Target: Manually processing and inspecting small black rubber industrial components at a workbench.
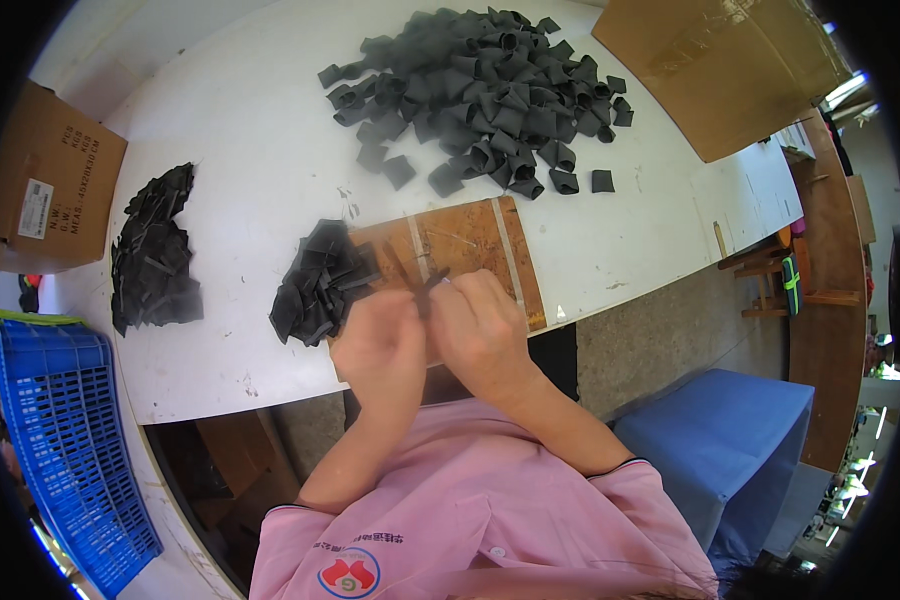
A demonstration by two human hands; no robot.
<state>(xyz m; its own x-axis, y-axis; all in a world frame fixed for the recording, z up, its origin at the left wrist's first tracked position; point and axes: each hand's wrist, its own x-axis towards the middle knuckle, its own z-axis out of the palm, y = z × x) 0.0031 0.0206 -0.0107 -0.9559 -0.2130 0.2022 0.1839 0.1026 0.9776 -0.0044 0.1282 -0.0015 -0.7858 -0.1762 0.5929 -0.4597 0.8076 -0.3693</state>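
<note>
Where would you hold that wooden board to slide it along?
Probably the right edge of the wooden board, coming from the right: the board lies flat and that straight side is unobstructed. A heap of dark pieces crowds its left end, and the left hand and right hand are over its near part.

Head view, taken from the left of two wide fisheye cameras worn side by side on the head of the person before me. It faces steeply down and forward, upright and unmirrored. The pink, short-sleeved cloth shirt (570, 500) lies nearest, below; the bare hands (480, 322) sit close, near centre; the smooth white tabletop (610, 240) spreads beyond, its edges bowed.
</note>
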